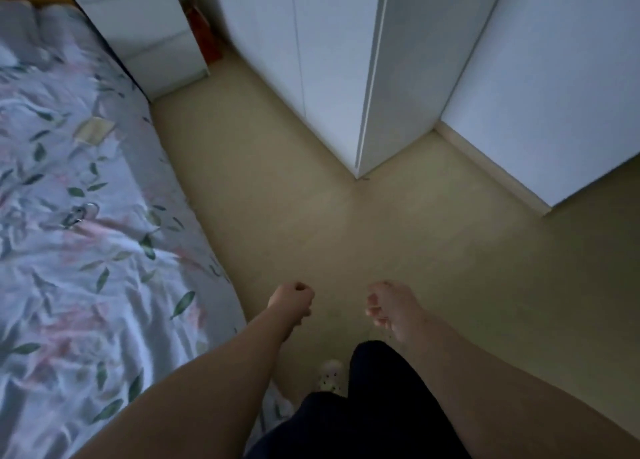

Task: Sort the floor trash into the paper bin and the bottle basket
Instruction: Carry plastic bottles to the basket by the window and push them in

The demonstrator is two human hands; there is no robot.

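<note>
My left hand (292, 301) is held out low over the beige floor (346, 233), its fingers curled into a fist with nothing in it. My right hand (388, 308) hangs beside it, about a hand's width to the right, fingers loosely curled and empty. No trash, paper bin or bottle basket shows in this view. The floor stretch ahead of my hands is bare.
A bed with a floral cover (86, 216) fills the left side; a small yellowish pad (93, 131) and a metal ring (81, 212) lie on it. White wardrobe (329, 77) juts in ahead, a white drawer unit (149, 36) stands at the far left, and a white wall (554, 77) runs at the right.
</note>
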